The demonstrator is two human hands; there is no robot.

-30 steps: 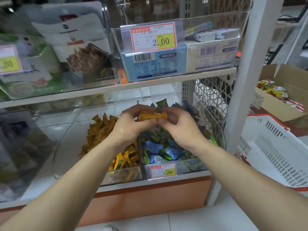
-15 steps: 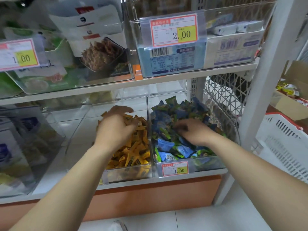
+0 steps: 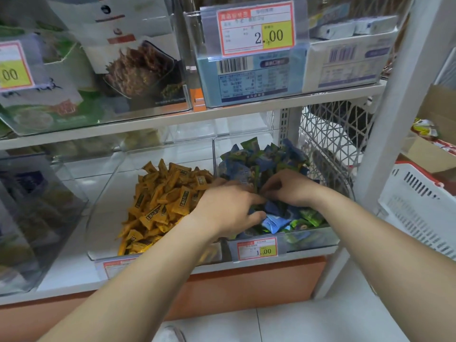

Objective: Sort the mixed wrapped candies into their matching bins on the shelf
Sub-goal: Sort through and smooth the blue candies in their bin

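Two clear bins stand side by side on the lower shelf. The left bin (image 3: 103,193) holds a heap of orange wrapped candies (image 3: 167,198). The right bin (image 3: 308,240) holds blue and green wrapped candies (image 3: 254,164). Both my hands are inside the right bin. My left hand (image 3: 229,211) reaches across from the orange side, its fingers fairly straight and touching blue wrappers near the front. My right hand (image 3: 288,187) lies on the pile beside it, fingers curled down into the blue and green candies. The fingertips are hidden among the wrappers.
A price tag (image 3: 256,250) is clipped on the right bin's front. Clear bins with boxes (image 3: 246,77) fill the upper shelf. A white shelf post (image 3: 394,119) and mesh panel (image 3: 330,127) close the right side. Beyond stand a white basket (image 3: 419,206) and a cardboard box (image 3: 434,154).
My left hand held orange candies a second ago, went over the orange pile, and has now crossed into the blue and green bin. My right hand stays in that bin.
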